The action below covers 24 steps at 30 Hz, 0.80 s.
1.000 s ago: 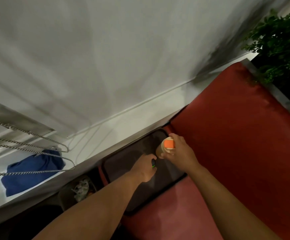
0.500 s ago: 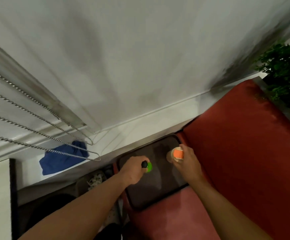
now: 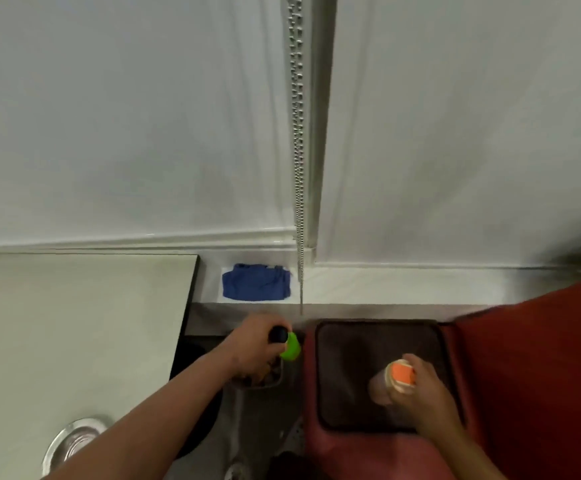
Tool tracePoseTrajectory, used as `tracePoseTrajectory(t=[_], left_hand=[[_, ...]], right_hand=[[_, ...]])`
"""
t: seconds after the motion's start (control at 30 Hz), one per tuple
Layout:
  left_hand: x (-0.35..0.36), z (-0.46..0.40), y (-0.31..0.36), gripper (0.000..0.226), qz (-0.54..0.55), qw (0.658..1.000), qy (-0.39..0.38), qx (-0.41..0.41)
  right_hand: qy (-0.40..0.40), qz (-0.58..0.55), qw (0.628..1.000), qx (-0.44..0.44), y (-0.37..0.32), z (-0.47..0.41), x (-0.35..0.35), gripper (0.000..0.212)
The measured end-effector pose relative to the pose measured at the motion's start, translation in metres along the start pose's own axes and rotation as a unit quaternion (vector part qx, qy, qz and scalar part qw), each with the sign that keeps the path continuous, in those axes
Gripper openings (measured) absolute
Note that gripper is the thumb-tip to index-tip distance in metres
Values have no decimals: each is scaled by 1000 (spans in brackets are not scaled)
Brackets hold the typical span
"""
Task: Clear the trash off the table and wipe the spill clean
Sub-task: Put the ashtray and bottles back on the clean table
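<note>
My left hand (image 3: pixel 252 344) grips a green bottle with a black cap (image 3: pixel 287 342) and holds it over a small bin (image 3: pixel 271 380) on the floor between the table and the sofa. My right hand (image 3: pixel 424 393) grips a clear bottle with an orange label (image 3: pixel 391 377) above a dark tray (image 3: pixel 351 362) that lies on the red sofa seat. The pale table top (image 3: pixel 74 327) fills the left. A blue cloth (image 3: pixel 256 282) lies folded on the white window sill beyond the bin.
A glass dish (image 3: pixel 74 441) sits at the table's near edge, lower left. A metal bead chain (image 3: pixel 298 168) hangs down the white blind to the sill. The red sofa (image 3: pixel 541 375) takes up the right side.
The view has swung left, so the table top has come into sight. My left hand carried the green bottle left, off the tray and over the bin. My right hand stays over the tray.
</note>
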<state>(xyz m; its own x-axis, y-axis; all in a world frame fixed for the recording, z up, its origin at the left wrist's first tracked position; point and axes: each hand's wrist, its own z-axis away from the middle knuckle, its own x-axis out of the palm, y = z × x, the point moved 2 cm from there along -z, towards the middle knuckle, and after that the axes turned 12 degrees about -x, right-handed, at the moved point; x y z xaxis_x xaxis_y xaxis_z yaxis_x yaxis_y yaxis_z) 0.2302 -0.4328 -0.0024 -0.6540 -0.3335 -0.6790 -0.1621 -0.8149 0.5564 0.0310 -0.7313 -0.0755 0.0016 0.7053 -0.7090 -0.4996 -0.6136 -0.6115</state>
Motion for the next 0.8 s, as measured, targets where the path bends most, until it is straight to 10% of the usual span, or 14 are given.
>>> tracePoseTrajectory(t=[0.3, 0.8], left_hand=[[-83, 115, -87, 29, 101, 980, 156, -73], [-146, 256, -212, 22, 147, 938, 266, -166]], right_hand=[[-151, 90, 971, -161, -120, 34, 34, 85], [-315, 186, 812, -456, -411, 77, 69, 42]])
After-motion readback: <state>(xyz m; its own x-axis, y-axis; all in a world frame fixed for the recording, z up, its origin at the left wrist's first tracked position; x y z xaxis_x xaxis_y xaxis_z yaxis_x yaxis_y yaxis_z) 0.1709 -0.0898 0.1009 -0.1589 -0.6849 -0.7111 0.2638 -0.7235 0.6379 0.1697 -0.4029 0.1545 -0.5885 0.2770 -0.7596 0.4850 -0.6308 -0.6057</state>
